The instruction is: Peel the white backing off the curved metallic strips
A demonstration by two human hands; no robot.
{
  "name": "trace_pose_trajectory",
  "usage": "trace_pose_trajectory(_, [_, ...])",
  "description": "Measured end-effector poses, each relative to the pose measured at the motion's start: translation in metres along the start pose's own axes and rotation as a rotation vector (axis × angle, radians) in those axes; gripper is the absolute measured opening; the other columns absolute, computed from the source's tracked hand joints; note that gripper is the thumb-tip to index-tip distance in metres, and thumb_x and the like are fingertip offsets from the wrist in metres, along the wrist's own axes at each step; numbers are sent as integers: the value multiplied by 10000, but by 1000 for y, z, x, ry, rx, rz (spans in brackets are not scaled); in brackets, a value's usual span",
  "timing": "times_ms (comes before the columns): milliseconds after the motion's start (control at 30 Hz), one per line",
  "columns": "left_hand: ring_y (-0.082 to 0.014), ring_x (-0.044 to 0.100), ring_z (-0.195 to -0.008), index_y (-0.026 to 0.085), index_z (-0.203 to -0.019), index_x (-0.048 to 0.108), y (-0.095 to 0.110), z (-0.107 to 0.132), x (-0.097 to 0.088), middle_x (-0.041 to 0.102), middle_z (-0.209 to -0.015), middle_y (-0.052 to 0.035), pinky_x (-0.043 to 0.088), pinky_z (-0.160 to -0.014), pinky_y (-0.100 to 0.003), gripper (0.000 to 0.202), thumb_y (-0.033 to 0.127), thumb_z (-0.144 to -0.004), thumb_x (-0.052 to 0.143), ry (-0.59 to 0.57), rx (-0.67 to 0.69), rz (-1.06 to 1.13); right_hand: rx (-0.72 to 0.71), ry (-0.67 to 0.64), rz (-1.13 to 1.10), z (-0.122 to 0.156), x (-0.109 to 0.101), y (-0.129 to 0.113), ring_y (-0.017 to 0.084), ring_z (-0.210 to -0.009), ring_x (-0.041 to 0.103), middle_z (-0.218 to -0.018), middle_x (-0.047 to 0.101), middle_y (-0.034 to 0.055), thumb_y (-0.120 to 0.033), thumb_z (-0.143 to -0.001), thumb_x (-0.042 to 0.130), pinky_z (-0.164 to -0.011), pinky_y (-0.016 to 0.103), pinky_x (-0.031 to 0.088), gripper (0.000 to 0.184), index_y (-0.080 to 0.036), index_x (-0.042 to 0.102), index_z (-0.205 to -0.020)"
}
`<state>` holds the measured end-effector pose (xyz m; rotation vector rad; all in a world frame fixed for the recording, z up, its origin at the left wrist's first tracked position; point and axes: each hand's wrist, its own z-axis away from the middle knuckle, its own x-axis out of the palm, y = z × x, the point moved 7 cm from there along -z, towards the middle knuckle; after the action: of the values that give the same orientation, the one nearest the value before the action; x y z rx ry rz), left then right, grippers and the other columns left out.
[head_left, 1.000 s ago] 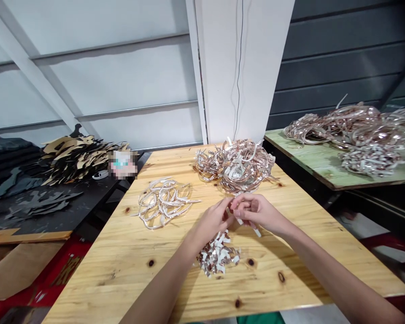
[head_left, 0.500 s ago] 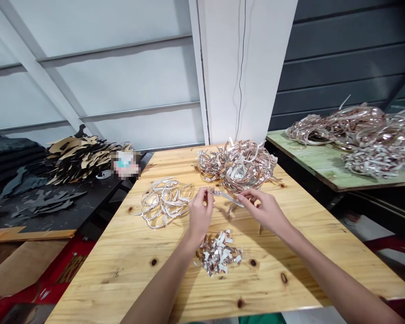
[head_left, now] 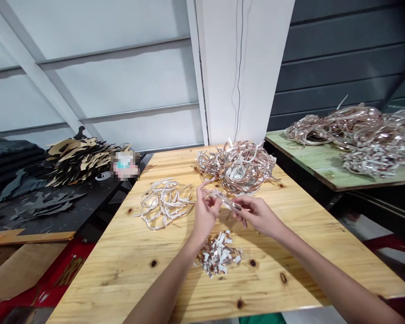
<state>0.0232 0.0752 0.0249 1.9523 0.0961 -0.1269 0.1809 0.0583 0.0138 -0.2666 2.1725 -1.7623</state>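
Note:
A shiny strip point(head_left: 224, 199), pale with a metallic glint, stretches between my hands above the wooden table point(head_left: 128, 274). My left hand point(head_left: 205, 213) holds its left end between thumb and fingers, with the index finger lifted. At the other end, my right hand point(head_left: 256, 215) pinches the strip with the fingers curled under. Just below my hands lies a small heap of short white and rose-gold cut pieces point(head_left: 219, 254). Left of my left hand is a loose tangle of thin strips point(head_left: 167, 202). Behind my hands sits a larger bundle of rose-gold and white strips point(head_left: 238, 166).
On the right, a green-topped table point(head_left: 310, 162) bears more bundled strips point(head_left: 351, 121). A dark table point(head_left: 54, 216) at left carries a stack of tan and black cut pieces point(head_left: 84, 157) and dark cloth-like layers point(head_left: 10, 155). A white pillar point(head_left: 246, 81) stands behind the wooden table.
My hands have come closer together, and the strip between them is turned and shorter in view. My left index finger has lifted; my right hand has shifted slightly left and down.

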Motion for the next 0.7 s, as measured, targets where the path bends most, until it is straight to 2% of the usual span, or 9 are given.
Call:
trace_pose_trajectory(67, [-130, 539, -612, 184, -1130, 567, -8, 2, 18, 566, -733, 11, 459, -585, -249, 291, 430, -976, 566, -206, -41, -14, -17, -3, 34, 0, 0, -3, 155, -564, 603, -821, 694, 43, -514, -963, 605, -519, 290, 526, 367, -196, 701, -1119])
trace_pose_trajectory(133, [-141, 547, -637, 183, -906, 587, -11, 4, 26, 579, -718, -8, 468, -623, -269, 313, 461, -1009, 487, -313, -13, -92, -51, 7, 77, 1, 0, -7, 183, -667, 646, -887, 713, 64, -499, -978, 588, -597, 305, 541, 351, -196, 719, -1098])
trace_pose_trajectory(200, [-145, 546, -657, 192, -798, 560, -10, 4, 23, 592, -727, -15, 467, -660, -283, 370, 462, -1025, 448, -294, 39, -209, -80, 20, 105, 1, -1, -11, 220, -808, 676, -977, 730, 89, -482, -989, 578, -699, 326, 551, 338, -195, 726, -1091])
trace_pose_trajectory(267, [-142, 524, -637, 197, -774, 556, -7, 3, 17, 585, -704, -5, 452, -656, -287, 371, 451, -1024, 453, -260, 71, -295, -80, 21, 94, 1, 0, -11, 239, -869, 679, -1038, 735, 103, -480, -993, 569, -729, 337, 550, 345, -198, 720, -1121])
trace_pose_trajectory(367, [-144, 517, -618, 193, -778, 588, -3, 4, 14, 595, -686, -7, 437, -633, -288, 379, 447, -1023, 450, -262, 84, -324, -42, 27, 49, 0, 2, -8, 228, -821, 673, -1009, 732, 97, -485, -986, 573, -690, 328, 550, 355, -201, 710, -1148])
trace_pose_trajectory(500, [-153, 547, -635, 188, -817, 631, -5, 6, 16, 652, -742, -31, 447, -646, -293, 413, 471, -1033, 422, -259, 83, -316, -31, 48, -5, 0, 3, -6, 214, -787, 668, -925, 720, 73, -485, -961, 605, -720, 334, 562, 350, -199, 722, -1125])
trace_pose_trajectory(700, [-151, 549, -611, 202, -768, 589, -13, 1, 15, 628, -692, -23, 440, -613, -277, 430, 503, -1028, 425, -188, 94, -333, -64, 48, -26, 0, 2, -8, 221, -834, 696, -985, 739, 81, -453, -959, 610, -795, 355, 569, 351, -206, 716, -1185])
